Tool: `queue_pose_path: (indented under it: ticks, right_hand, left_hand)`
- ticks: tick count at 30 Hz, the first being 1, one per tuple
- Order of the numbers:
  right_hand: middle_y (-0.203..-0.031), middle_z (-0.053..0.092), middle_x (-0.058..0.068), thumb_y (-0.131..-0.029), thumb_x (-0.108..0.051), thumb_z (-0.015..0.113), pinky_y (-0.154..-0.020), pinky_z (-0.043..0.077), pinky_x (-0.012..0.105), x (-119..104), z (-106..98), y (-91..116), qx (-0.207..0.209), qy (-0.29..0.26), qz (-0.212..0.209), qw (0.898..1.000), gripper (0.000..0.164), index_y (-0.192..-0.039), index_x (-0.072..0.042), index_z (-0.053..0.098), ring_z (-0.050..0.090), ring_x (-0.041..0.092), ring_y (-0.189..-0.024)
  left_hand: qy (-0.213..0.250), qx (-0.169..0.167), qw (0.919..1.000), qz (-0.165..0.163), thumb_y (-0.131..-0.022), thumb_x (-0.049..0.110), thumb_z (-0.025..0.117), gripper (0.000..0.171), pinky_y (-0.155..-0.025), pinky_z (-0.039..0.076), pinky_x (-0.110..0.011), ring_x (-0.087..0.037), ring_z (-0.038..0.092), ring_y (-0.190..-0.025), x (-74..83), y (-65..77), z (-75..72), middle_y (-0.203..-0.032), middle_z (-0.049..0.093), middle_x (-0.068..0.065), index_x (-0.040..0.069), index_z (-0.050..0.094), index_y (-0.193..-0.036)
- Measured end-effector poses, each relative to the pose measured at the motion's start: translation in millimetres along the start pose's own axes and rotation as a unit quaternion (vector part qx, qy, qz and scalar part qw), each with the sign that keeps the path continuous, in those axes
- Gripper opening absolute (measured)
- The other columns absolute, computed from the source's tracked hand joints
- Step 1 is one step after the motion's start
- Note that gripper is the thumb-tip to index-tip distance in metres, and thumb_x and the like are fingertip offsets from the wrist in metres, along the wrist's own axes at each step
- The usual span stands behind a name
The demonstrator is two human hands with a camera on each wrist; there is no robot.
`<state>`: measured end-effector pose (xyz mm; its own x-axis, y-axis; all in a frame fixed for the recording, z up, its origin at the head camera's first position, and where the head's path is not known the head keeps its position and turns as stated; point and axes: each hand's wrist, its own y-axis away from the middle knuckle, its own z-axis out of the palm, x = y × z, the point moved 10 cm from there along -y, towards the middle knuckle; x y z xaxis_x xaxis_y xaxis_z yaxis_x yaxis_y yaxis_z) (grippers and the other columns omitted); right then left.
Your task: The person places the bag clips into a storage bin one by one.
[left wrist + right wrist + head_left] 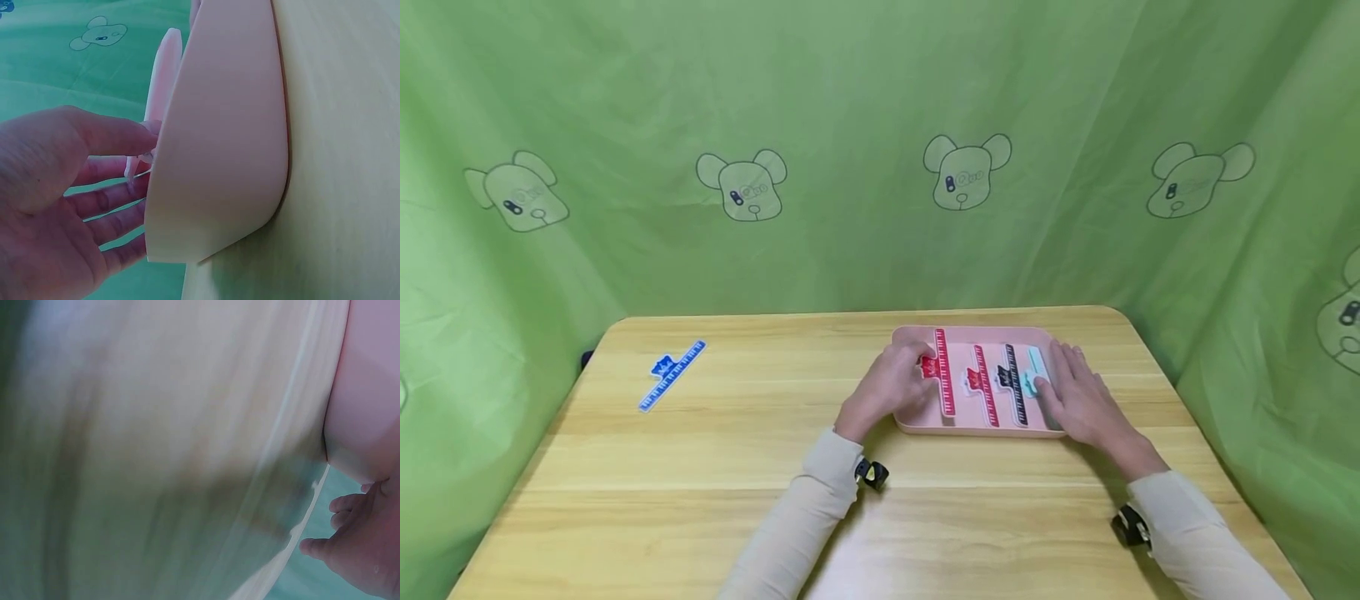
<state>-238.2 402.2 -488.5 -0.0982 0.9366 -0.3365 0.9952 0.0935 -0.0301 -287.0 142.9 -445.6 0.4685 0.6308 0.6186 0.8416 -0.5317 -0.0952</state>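
My left hand (891, 379) pinches a red clip with a piano-key pattern (945, 379) between thumb and forefinger, over the left part of a shallow pink tray (985, 432). In the left wrist view the clip (164, 78) stands above the tray's wall (219, 137); my other fingers are spread behind it. Inside the tray lie another red clip (987, 392), a black clip (1017, 387) and a teal clip (1036, 363). My right hand (1082, 404) rests over the tray's right edge with fingers extended, its thumb beside the teal clip.
A blue piano-key clip (673, 376) lies apart on the left of the wooden table (737, 517). Green curtains (850, 250) with bear-head prints hang behind the table and at both sides.
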Motion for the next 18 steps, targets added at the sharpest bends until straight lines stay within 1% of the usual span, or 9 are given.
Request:
queue_pose_path:
  ticks: [2,6,9,13,18]
  right_hand:
    - [-0.163,0.005,0.037,-0.109,-0.046,0.030,-0.115,0.012,0.075,1,1,0,0.000,0.003,0.000,1.000,0.079,-0.161,0.004,-0.003,0.005,0.056,-0.150]
    - [-0.163,0.005,0.037,-0.109,-0.045,0.031,-0.115,0.011,0.076,2,1,0,0.000,0.003,0.000,1.000,0.079,-0.161,0.003,-0.003,0.005,0.056,-0.150]
    - [-0.163,0.005,0.037,-0.109,-0.045,0.031,-0.114,0.011,0.076,2,1,0,0.000,0.003,0.000,1.000,0.079,-0.161,0.004,-0.003,0.005,0.056,-0.150]
    - [-0.162,0.007,0.038,-0.109,-0.045,0.032,-0.114,0.012,0.077,2,2,0,0.003,0.003,-0.001,1.000,0.079,-0.161,0.004,-0.001,0.006,0.056,-0.150]
    - [-0.162,0.008,0.038,-0.109,-0.045,0.032,-0.113,0.013,0.077,1,1,0,0.003,0.004,-0.001,1.000,0.079,-0.161,0.004,-0.001,0.006,0.056,-0.150]
  left_hand:
    - [-0.012,0.002,0.9999,0.003,-0.088,0.016,0.082,0.044,-0.075,0.053,-0.018,-0.010,0.060,-0.083,0.5,-0.8,0.4,-0.111,0.068,-0.005,0.005,0.066,-0.128]
    - [-0.024,0.001,0.9997,0.007,-0.088,0.016,0.082,0.045,-0.076,0.053,-0.017,-0.010,0.060,-0.085,1.7,-2.0,2.1,-0.110,0.068,-0.004,0.004,0.066,-0.128]
    - [-0.026,-0.002,0.9996,0.007,-0.088,0.016,0.082,0.045,-0.071,0.051,-0.015,-0.008,0.059,-0.083,2.1,-2.7,4.7,-0.106,0.067,-0.002,0.003,0.067,-0.128]
    - [-0.038,-0.011,0.9992,0.007,-0.088,0.018,0.082,0.045,-0.070,0.050,-0.014,-0.008,0.057,-0.082,1.6,-3.8,9.4,-0.105,0.064,-0.001,0.003,0.067,-0.128]
    - [-0.066,-0.014,0.9977,0.009,-0.088,0.022,0.082,0.044,-0.067,0.048,-0.014,-0.008,0.055,-0.080,1.0,-6.0,13.9,-0.101,0.061,0.000,0.005,0.068,-0.126]
